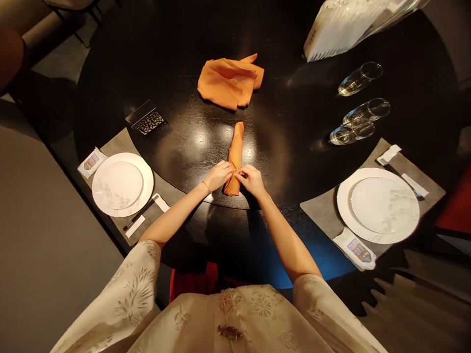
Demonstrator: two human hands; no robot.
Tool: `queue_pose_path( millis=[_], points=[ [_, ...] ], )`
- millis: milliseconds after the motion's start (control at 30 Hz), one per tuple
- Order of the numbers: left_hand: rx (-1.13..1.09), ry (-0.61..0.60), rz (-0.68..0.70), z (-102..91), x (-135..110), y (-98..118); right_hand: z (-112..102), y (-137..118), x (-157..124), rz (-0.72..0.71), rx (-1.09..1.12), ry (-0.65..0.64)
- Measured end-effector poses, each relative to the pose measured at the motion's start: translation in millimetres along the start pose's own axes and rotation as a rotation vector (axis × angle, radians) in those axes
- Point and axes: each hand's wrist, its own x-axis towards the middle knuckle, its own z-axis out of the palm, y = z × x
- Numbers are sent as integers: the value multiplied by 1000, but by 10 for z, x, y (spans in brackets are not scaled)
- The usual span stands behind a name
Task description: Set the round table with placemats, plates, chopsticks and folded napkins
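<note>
An orange cloth napkin [236,144], rolled into a long narrow tube, lies on the dark round table and points away from me. My left hand [220,175] closes on its left side, fingers pinching the cloth near the lower half. From the right, my right hand [251,178] pinches the same spot, thumb and fingertips meeting close to the left fingertips. Part of the roll is hidden behind the fingers. Farther back, a second orange napkin [228,81] lies loosely crumpled.
Place settings with stacked plates [147,184] on the left and plates [342,206] on the right stand on grey mats. Several clear glasses [349,88] are at right. A plastic-wrapped white package [331,29] stands at the back. A dark patterned stand [147,120] sits at left.
</note>
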Motion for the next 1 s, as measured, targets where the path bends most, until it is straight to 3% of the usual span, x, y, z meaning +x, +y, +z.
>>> queue_pose_path(
  millis=[100, 267, 367, 433, 500, 567, 633, 833, 1000],
  points=[
    [95, -92, 19, -62, 64, 25, -21, -58, 12, 97, 0, -31],
    [185, -132, 24, -91, 94, 93, -25, -64, 102, 501, -29, -97],
    [187, -128, 13, -75, 70, 64, -8, -30, 118, 635, 37, -117],
    [152, -104, -16, -49, 50, 17, -6, -13, 92, 567, 43, -75],
    [89, -81, -36, -15, 37, -33, -19, -9, 53, 360, 3, -42],
    [28, -69, -27, 18, 34, -64, -48, -14, 26, 140, -63, -73],
    [-4, -60, -10, 41, 38, -68, -82, -18, 33, 33, -128, -134],
    [-95, -54, -95, 17, 79, -23, -126, 50, 158, 132, -121, -255],
    [-233, -222, -137, -67, 161, -106, -145, 112, 168, 157, -178, -377]
  ],
)
